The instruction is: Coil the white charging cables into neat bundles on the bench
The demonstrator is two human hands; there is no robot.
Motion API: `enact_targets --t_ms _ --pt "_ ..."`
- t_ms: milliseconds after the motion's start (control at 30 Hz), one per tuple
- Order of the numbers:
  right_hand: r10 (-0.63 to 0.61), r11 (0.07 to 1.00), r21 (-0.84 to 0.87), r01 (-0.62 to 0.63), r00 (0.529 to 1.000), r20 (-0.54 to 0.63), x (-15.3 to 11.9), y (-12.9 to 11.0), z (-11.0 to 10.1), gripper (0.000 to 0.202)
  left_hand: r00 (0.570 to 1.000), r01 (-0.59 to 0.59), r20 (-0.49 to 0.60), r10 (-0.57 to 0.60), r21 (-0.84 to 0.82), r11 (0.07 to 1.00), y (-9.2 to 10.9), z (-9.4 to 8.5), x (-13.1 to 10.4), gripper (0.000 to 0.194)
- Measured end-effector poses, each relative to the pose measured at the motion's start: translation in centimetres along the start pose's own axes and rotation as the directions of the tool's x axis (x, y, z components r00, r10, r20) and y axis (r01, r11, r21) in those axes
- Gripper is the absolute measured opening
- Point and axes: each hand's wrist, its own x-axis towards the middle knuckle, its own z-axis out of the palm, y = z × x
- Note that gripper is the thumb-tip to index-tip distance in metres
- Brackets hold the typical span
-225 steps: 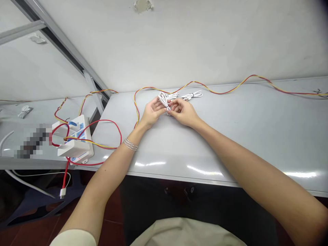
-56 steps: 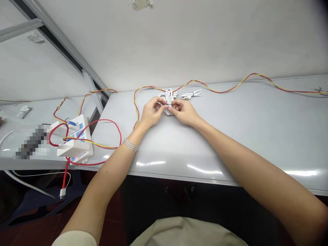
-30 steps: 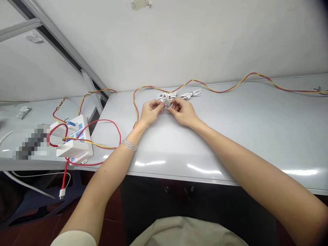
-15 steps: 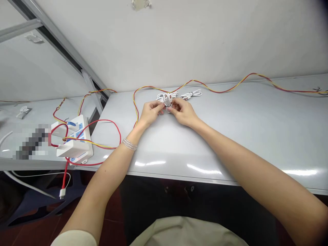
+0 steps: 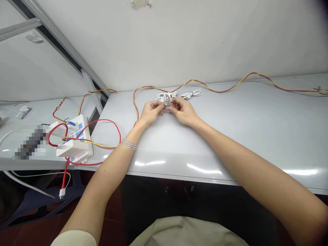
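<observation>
Between my two hands, over the back half of the grey table, is a coiled white cable with a thin dark tie around its middle. My left hand pinches the tie's left side between thumb and fingertips. From the other side, my right hand pinches at the tie with thumb and forefinger; the exact grip is partly hidden. Behind the held coil lies another bundle of white cable. Just to the right of it rests a tied white cable, flat on the table.
A twisted red and yellow wire runs along the wall side. On the left stands a white power strip with white adapters and looping red cables. A metal frame post rises beyond it.
Both hands hold nearly the same place. The white coil between them has shifted very slightly, and a bit more of the dark tie shows at its middle.
</observation>
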Motion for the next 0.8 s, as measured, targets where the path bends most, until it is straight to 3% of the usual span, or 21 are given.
enact_targets --t_ms 600,800 --pt "0.058 0.998 0.036 -0.057 0.998 -0.02 -0.02 -0.72 -0.2 0.018 0.999 0.034 -0.028 -0.032 0.062 0.997 0.65 0.31 -0.08 0.019" --pt "0.145 0.981 0.125 -0.148 0.989 0.039 0.18 -0.68 -0.18 0.015 0.997 -0.041 -0.056 0.044 0.061 0.997 0.16 0.3 -0.28 0.006"
